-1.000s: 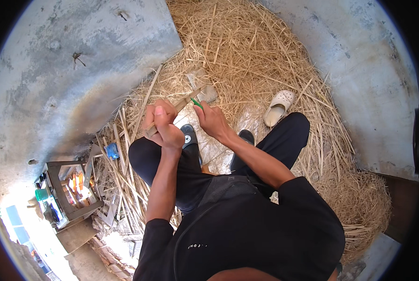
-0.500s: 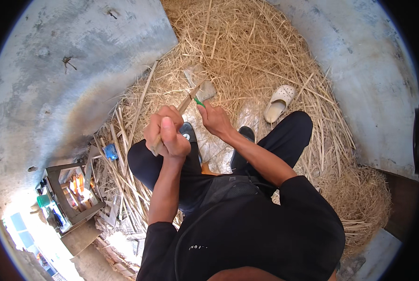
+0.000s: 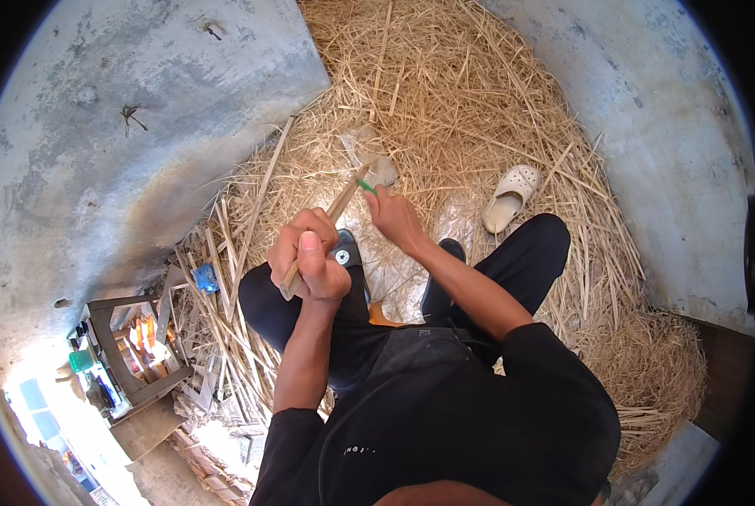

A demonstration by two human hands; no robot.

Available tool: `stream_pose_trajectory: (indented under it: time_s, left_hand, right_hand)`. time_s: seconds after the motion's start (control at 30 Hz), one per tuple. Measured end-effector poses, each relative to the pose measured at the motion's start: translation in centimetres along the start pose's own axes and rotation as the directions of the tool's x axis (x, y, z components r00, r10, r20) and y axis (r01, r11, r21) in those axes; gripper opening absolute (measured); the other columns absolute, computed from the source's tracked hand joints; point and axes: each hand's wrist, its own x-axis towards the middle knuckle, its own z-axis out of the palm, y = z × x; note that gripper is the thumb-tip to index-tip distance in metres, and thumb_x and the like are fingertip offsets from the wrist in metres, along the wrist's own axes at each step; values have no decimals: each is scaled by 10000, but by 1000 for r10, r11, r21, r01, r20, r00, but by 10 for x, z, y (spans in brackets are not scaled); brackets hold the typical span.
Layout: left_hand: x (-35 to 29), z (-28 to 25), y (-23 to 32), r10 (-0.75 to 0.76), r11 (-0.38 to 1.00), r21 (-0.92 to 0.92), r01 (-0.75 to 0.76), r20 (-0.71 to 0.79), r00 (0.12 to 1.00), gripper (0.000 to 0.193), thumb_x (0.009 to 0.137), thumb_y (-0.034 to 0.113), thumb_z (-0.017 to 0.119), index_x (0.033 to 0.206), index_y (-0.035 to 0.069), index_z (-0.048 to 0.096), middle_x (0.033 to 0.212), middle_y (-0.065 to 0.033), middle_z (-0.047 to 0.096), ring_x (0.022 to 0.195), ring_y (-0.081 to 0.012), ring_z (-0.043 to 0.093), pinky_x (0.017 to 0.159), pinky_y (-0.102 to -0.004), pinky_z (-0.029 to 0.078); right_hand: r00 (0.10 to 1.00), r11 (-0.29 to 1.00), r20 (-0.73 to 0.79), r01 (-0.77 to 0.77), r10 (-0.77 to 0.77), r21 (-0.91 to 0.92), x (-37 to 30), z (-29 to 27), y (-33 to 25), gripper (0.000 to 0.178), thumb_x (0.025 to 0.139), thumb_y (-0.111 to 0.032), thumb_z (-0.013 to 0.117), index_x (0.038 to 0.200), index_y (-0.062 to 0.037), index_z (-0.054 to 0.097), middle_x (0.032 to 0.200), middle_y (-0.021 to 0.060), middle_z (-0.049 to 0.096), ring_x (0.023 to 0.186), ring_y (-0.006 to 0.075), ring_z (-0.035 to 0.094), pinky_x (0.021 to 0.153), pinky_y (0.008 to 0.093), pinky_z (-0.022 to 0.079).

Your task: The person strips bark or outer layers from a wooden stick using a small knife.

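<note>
My left hand [image 3: 310,257] is closed round a bamboo strip [image 3: 342,202], thumb on top. The strip's near end pokes out below the fist, and its far end slants away to the right. My right hand [image 3: 394,219] grips what looks like a small green-handled knife [image 3: 366,185], held against the strip close to its far end. The blade is too small to make out clearly.
Shavings [image 3: 445,84] cover the floor ahead and on both sides. A cream clog [image 3: 511,200] lies at the right. Long strips [image 3: 230,312] are heaped beside my left knee, near a blue wrapper [image 3: 205,278]. Grey walls [image 3: 167,110] enclose both sides; a wooden frame [image 3: 112,346] stands lower left.
The whole view has shifted slightly. My right hand and the knife have moved a little along the strip toward its far end; my left hand keeps the same grip.
</note>
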Motion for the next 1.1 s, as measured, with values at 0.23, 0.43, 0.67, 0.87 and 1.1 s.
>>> stream_pose_trajectory:
  time_s: [0.23, 0.43, 0.67, 0.87, 1.1]
  left_hand:
    - [-1, 3, 1, -20, 999, -50, 17, -60, 998, 263, 869, 97, 447, 633, 17, 362, 525, -96, 422, 437, -105, 308, 414, -275, 262]
    - [-3, -4, 1, 4, 1000, -16, -4, 5, 1000, 240, 844, 76, 450, 626, -4, 386, 516, -88, 406, 442, -114, 302, 409, -277, 262]
    - [0, 9, 1, -19, 1000, 1, 19, -49, 999, 256, 854, 93, 441, 622, 7, 377, 517, -74, 395, 445, -104, 300, 414, -274, 252]
    - [-1, -10, 2, -14, 999, -31, 12, -67, 998, 268, 858, 100, 445, 616, 36, 350, 526, -59, 373, 460, -100, 300, 425, -268, 238]
    - [-4, -6, 2, -16, 997, -75, 12, -54, 998, 249, 827, 91, 470, 613, 18, 365, 517, -88, 388, 451, -114, 310, 432, -275, 252]
  right_hand:
    - [918, 915, 212, -371, 336, 156, 14, 53, 81, 518, 998, -429, 410, 827, 19, 606, 670, 282, 617, 628, 443, 635, 552, 547, 476]
    - [993, 918, 60, -121, 106, 378, 30, 6, 15, 526, 997, -442, 400, 848, 32, 573, 670, 282, 602, 679, 427, 639, 599, 585, 434]
    - [974, 973, 3, -225, 225, -50, 28, 73, 71, 488, 1003, -446, 372, 866, -23, 572, 680, 251, 615, 607, 390, 625, 536, 532, 452]
    - [949, 772, 216, -313, 230, 553, 21, 4, -10, 387, 1019, -377, 332, 916, -35, 479, 532, 139, 434, 420, 295, 412, 437, 397, 374]
    - [993, 970, 68, 75, -92, 230, -32, -66, -83, 263, 991, -282, 479, 901, -35, 503, 516, 211, 525, 484, 424, 550, 462, 497, 432]
